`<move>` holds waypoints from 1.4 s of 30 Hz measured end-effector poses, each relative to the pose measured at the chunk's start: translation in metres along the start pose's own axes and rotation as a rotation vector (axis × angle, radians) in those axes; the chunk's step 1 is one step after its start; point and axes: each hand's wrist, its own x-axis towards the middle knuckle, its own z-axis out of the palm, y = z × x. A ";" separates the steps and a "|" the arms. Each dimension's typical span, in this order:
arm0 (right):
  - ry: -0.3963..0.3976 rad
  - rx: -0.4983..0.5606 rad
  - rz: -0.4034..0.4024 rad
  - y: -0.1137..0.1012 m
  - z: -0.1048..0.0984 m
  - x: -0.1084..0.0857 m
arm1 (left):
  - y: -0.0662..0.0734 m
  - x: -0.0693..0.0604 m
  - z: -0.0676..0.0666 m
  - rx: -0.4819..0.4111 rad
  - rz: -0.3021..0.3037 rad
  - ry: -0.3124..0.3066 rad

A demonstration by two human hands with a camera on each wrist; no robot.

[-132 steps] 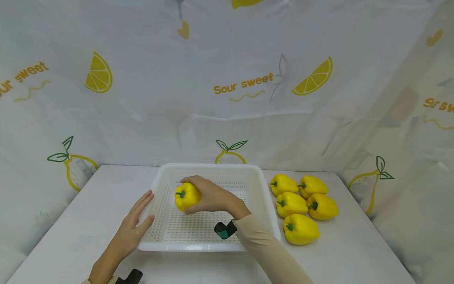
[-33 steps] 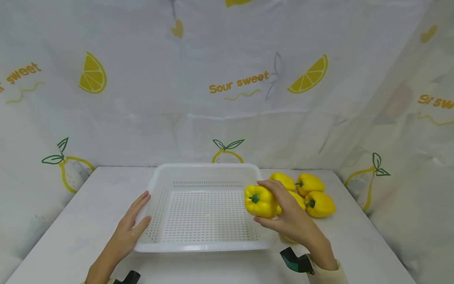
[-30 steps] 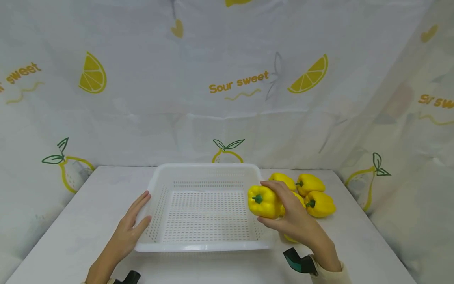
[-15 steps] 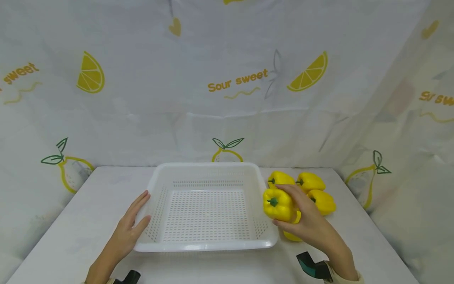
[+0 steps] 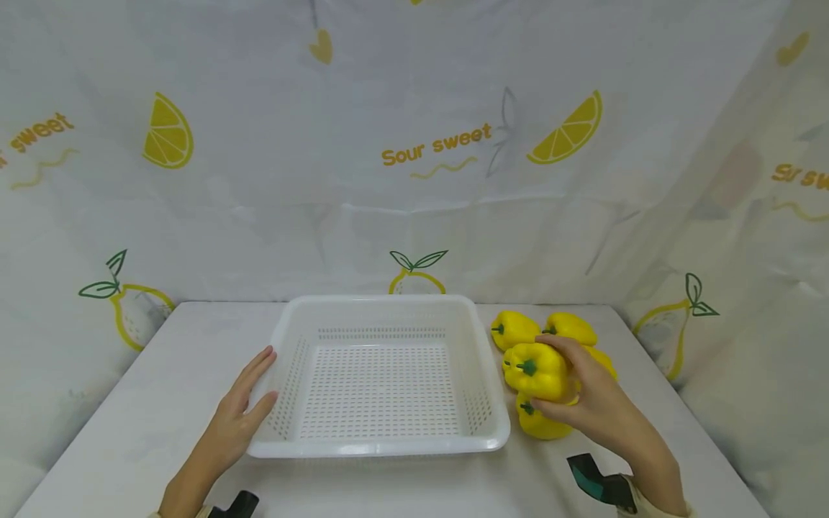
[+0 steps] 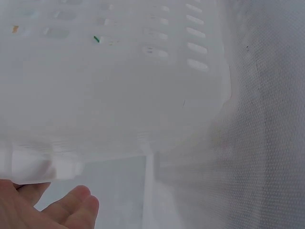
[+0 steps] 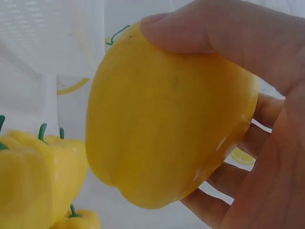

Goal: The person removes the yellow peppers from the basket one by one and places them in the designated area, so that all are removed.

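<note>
My right hand (image 5: 602, 406) grips a yellow bell pepper (image 5: 537, 373) with its green stem facing left, thumb below and fingers round the top in the head view. In the right wrist view the pepper (image 7: 167, 124) fills the middle, between thumb and fingers. It hangs among several more yellow peppers (image 5: 514, 329) right of the white perforated basket (image 5: 382, 450), partly hiding some. My left hand (image 5: 233, 424), its fingers nearly straight, lies at the basket's left rim. The left wrist view shows those fingers (image 6: 71, 205) by the rim underside, the basket wall (image 6: 95, 90) above.
White table (image 5: 149, 403) carries the basket and peppers; its far edge meets a hanging white cloth (image 5: 272, 158) printed with lemons and words. One pepper (image 5: 540, 426) lies close to the basket's front right corner. The basket's slotted floor (image 5: 376, 392) shows.
The right hand has carried its pepper from over the basket's left part, across the right rim, to the group of peppers on the right. The left hand has stayed at the left rim.
</note>
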 end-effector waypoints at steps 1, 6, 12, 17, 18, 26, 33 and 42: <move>-0.006 -0.002 0.009 0.002 -0.001 -0.001 | 0.000 0.000 0.000 0.001 0.000 0.001; -0.041 0.023 0.062 0.010 -0.009 -0.004 | 0.001 0.000 0.001 -0.002 -0.001 0.004; -0.076 0.023 0.128 0.022 -0.015 -0.006 | 0.000 0.000 -0.001 -0.001 -0.004 -0.008; -0.086 0.011 0.133 0.029 -0.017 -0.007 | -0.001 0.000 -0.001 -0.005 0.003 -0.003; -0.092 0.012 0.137 0.030 -0.018 -0.007 | -0.002 0.000 -0.001 -0.005 0.005 -0.002; -0.168 0.074 0.196 0.049 -0.024 -0.012 | 0.000 0.000 0.000 0.014 0.008 0.010; -0.211 0.039 0.249 0.067 -0.029 -0.020 | 0.000 -0.001 0.001 0.008 0.009 0.007; -0.235 0.018 0.304 0.079 -0.032 -0.024 | -0.004 -0.001 0.002 0.033 0.057 0.025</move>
